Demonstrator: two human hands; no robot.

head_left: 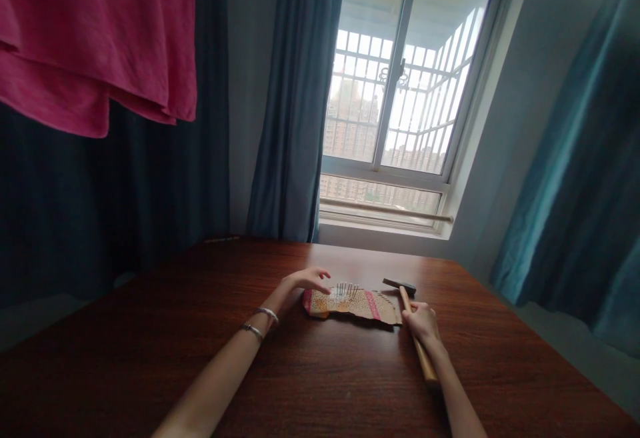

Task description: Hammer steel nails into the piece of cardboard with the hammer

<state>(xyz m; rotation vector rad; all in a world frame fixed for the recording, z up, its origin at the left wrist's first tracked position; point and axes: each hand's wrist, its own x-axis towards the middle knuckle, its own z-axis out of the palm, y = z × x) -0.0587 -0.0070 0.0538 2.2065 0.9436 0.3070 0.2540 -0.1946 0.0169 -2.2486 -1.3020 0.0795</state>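
A torn piece of cardboard (345, 306) lies flat on the brown wooden table, with pink bands and many small dots or holes across it. Several thin nails (347, 289) stand upright along its far part, and more dark ones line its right end. Over the cardboard's left end hovers my left hand (313, 279), fingers apart and nothing in them. On the right, my right hand (421, 323) is wrapped around the wooden handle of a hammer (425, 361). Its dark metal head (407, 288) points away from me, just right of the cardboard.
The table (280, 385) reaches to the wall below a barred window (390, 118). Blue curtains (295, 105) hang left of the window and at the far right. A pink cloth (100, 45) hangs at upper left, above the table's height.
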